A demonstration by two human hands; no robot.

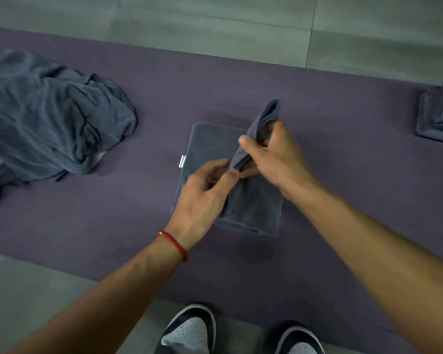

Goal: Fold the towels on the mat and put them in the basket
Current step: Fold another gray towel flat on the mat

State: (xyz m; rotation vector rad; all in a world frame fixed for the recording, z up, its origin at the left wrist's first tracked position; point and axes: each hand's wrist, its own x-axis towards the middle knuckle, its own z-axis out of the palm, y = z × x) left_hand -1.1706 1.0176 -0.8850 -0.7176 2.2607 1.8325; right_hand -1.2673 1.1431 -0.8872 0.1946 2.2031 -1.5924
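Note:
A partly folded grey-blue towel (pixel 256 208) lies flat in the middle of the purple mat (pixel 343 159), a small white tag on its left edge. My right hand (pixel 274 154) grips a bunched fold of this towel and holds it lifted above the flat part. My left hand (pixel 202 198), with a red band at the wrist, pinches the lower end of the same lifted fold between thumb and fingers. A heap of crumpled grey-blue towels (pixel 49 116) lies on the mat at the left. No basket is in view.
A stack of folded grey-blue towels (pixel 440 116) sits at the mat's right edge, partly cut off by the frame. Grey tiled floor (pixel 215 24) surrounds the mat. My two shoes (pixel 189 330) stand at the mat's near edge.

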